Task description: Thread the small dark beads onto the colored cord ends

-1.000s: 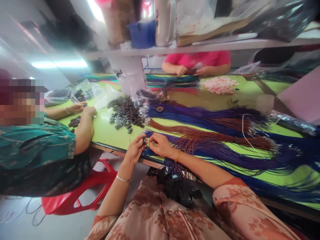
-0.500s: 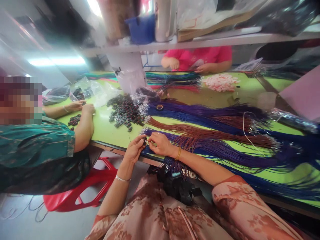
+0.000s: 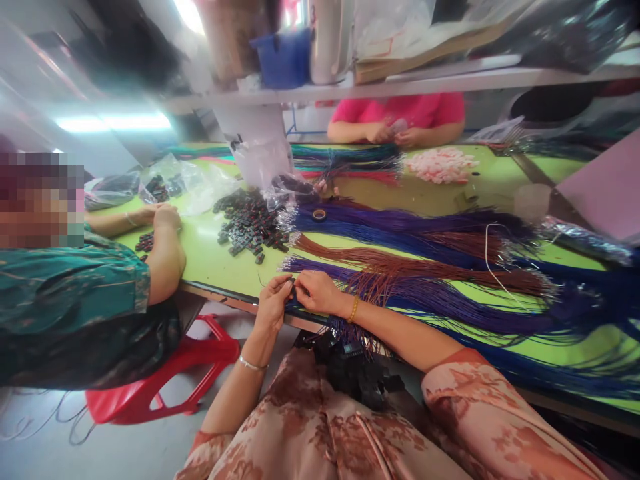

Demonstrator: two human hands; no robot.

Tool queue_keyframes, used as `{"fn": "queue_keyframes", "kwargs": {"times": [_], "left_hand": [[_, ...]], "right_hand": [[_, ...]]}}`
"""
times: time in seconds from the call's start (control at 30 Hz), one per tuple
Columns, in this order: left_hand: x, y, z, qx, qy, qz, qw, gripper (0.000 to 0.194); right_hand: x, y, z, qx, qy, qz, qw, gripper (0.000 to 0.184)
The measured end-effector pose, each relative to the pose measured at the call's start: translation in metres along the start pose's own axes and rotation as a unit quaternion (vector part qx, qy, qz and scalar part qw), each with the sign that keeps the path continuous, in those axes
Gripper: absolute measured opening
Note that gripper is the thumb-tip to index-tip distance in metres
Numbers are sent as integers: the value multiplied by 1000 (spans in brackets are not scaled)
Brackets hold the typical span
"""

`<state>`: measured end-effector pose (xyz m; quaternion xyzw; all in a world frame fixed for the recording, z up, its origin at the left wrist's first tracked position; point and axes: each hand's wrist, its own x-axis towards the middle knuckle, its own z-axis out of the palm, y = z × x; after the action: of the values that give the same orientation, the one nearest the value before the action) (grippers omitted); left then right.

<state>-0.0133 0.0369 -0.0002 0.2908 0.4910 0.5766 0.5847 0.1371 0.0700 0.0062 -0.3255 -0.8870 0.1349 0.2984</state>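
Note:
At the table's near edge, my left hand (image 3: 273, 300) is closed around a small black connector housing (image 3: 293, 285), mostly covered by the fingers. My right hand (image 3: 321, 292) meets it from the right with fingers pinched together; what they grip is too small to make out. Just beyond both hands lie the metal-tipped ends of a purple wire bundle (image 3: 425, 300) and a brown wire bundle (image 3: 415, 268). A loose pile of black connector housings (image 3: 253, 227) rests farther left. More black pieces (image 3: 363, 380) and dark wires are gathered in my lap.
Blue wires (image 3: 370, 230) with a tape roll (image 3: 319, 215) lie behind the brown ones. A co-worker in a green sleeve (image 3: 75, 287) sits left by a red stool (image 3: 150, 387). Another in pink (image 3: 400, 113) works opposite, near pale pink parts (image 3: 443, 165). A shelf (image 3: 400, 88) overhangs the table.
My hands have drawn together around the connector, which now shows less. My left hand has shifted slightly right. The co-workers' hands have moved too.

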Motion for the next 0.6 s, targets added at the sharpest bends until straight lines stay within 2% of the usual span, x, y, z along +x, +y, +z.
{"fn": "queue_keyframes", "kwargs": {"times": [0.13, 0.23, 0.3, 0.43, 0.6], "left_hand": [[-4, 2, -2, 22, 23, 4, 999, 43], [-4, 6, -4, 28, 27, 6, 999, 44], [-3, 9, -4, 25, 20, 4, 999, 45], [-1, 8, 0, 19, 4, 1, 1000, 45], [1, 0, 7, 8, 7, 13, 1000, 43]], "right_hand": [[8, 9, -10, 38, -45, 47, 997, 19], [19, 30, -22, -9, -56, 164, 985, 20], [26, 43, -28, -64, -93, 217, 970, 16], [32, 55, -31, -80, -150, 230, 958, 15], [29, 51, -33, -87, -117, 239, 960, 17]]}}
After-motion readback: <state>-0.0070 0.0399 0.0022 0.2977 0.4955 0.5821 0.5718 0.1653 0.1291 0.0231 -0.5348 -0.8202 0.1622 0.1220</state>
